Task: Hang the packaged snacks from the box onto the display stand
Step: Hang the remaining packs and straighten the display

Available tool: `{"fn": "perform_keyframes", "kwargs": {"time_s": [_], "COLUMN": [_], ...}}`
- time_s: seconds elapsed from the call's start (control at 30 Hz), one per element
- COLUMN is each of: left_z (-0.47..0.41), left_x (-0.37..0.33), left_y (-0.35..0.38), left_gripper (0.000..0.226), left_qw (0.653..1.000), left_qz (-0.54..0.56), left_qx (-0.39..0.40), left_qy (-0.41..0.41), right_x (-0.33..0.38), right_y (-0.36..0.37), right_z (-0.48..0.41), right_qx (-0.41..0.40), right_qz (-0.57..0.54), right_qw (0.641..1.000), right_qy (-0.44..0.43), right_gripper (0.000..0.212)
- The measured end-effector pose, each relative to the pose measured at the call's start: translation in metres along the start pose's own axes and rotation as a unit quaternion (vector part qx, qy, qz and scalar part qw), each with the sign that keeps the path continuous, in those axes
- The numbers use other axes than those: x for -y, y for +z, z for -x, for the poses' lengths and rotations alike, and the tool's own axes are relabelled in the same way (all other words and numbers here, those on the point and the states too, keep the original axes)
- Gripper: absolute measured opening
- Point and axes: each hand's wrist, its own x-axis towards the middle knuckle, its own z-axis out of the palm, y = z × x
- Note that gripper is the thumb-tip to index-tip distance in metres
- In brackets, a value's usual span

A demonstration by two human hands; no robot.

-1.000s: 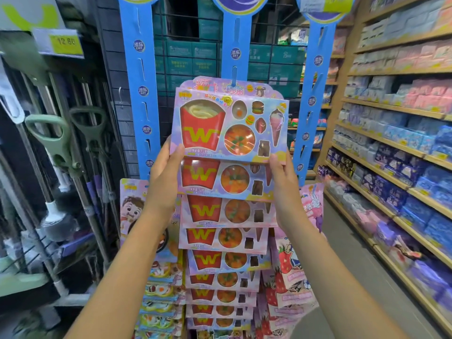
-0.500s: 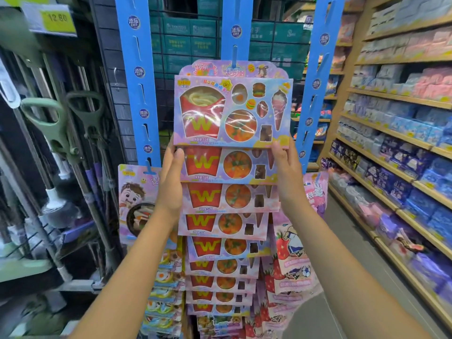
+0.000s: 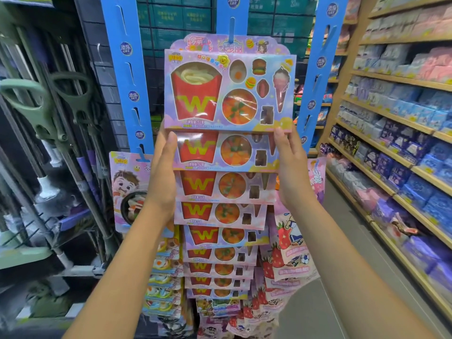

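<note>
Head-worn camera looks forward, close up, at the display stand (image 3: 122,81)

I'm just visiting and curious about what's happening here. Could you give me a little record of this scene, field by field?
Place: shop aisle, shelves on the right
Action: hanging the top snack box on the middle blue strip
Left hand: pinches the box's lower left corner
Right hand: pinches its lower right corner
Hook: the strip's tab appears to pass through the box's header hole
Below: column of matching boxes on the same strip
Neighbours: cartoon packs under the left strip, strawberry packs to the right
</note>
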Motion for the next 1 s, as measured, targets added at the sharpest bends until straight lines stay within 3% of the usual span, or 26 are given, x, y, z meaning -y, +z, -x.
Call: {"fn": "perform_keyframes", "kwargs": {"time_s": [0.07, 0.27, 0.43, 0.63, 0.87, 1.0], "left_z": [0.0, -0.001, 0.013, 0.021, 0.045, 0.063], "left_x": [0.004, 0.016, 0.034, 0.03, 0.059, 0.069], "left_y": [0.002, -0.008, -0.019, -0.01, -0.026, -0.026], "left_gripper": [0.049, 0.048, 0.06, 0.046, 0.041, 0.035], "left_qw": [1.0, 0.999, 0.999, 0.999, 0.993, 0.992], "left_qz": [-0.013, -0.04, -0.022, 0.039, 0.009, -0.019], "left_qx": [0.0, -0.001, 0.008, 0.0, -0.115, -0.12], "left_qy": [0.012, 0.016, 0.023, 0.021, -0.036, -0.041], "right_x": [-0.003, -0.016, -0.035, -0.043, -0.069, -0.089], "right_y": [0.002, 0.003, 0.005, 0.003, -0.007, -0.01], "right_z": [0.0, 0.01, 0.03, 0.034, 0.068, 0.102], "right_qx": [0.002, 0.0, -0.005, -0.001, -0.028, -0.028], "right_qz": [0.006, -0.007, -0.014, -0.023, -0.042, -0.037], "right_qw": [1.0, 1.0, 1.0, 1.0, 0.998, 0.997], "right_qy": [-0.001, -0.008, -0.02, -0.009, 0.04, 0.069], "right_gripper": [0.045, 0.048, 0.046, 0.045, 0.05, 0.053]}}
